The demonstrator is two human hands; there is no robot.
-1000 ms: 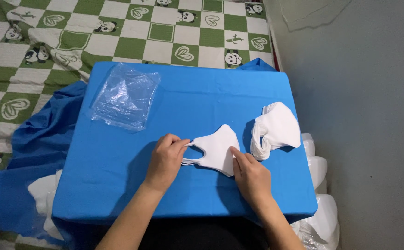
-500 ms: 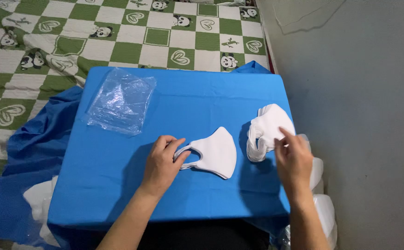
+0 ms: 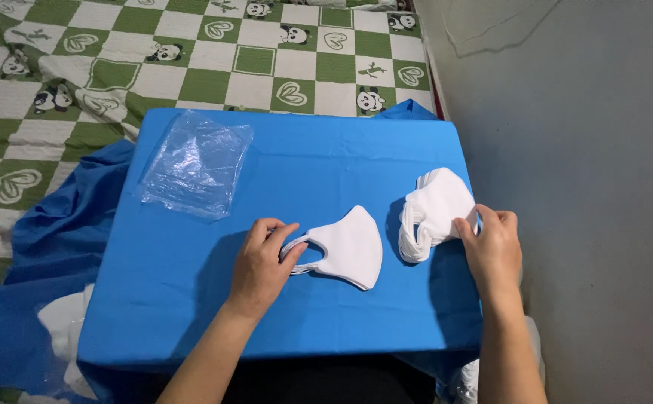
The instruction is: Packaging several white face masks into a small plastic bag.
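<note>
**A:** Where does the person have things just now?

**B:** The left hand (image 3: 261, 263) rests on the blue cloth (image 3: 192, 299), its fingertips pinched together on the ear loops of a single white mask (image 3: 349, 247), which lies flat near the middle of the table. The right hand (image 3: 492, 251) is at the stack of white masks (image 3: 433, 209) near the table's right edge, thumb and fingers closed lightly on the stack's near corner.

**A:** So how should that be handled well?

**B:** Probably by keeping the left pinch on the loops alone (they are thin and slip easily) so the mask's body stays flat and uncreased. On the right, the person would do best to peel only the top mask with the fingertips; a grip that closes deeper into the pile would likely drag several along.

**A:** Anything nearby to mind?

**B:** The stack sits close to the table edge, beside the grey wall (image 3: 588, 187), so a sideways tug could tip it off. The clear plastic bags (image 3: 195, 164) lie well apart at the far left of the cloth, out of the way. Beyond the table is a green and white checked blanket (image 3: 192, 60).

**A:** And the single mask's loops?

**B:** Whether both loops are held cannot be told for certain.
</note>
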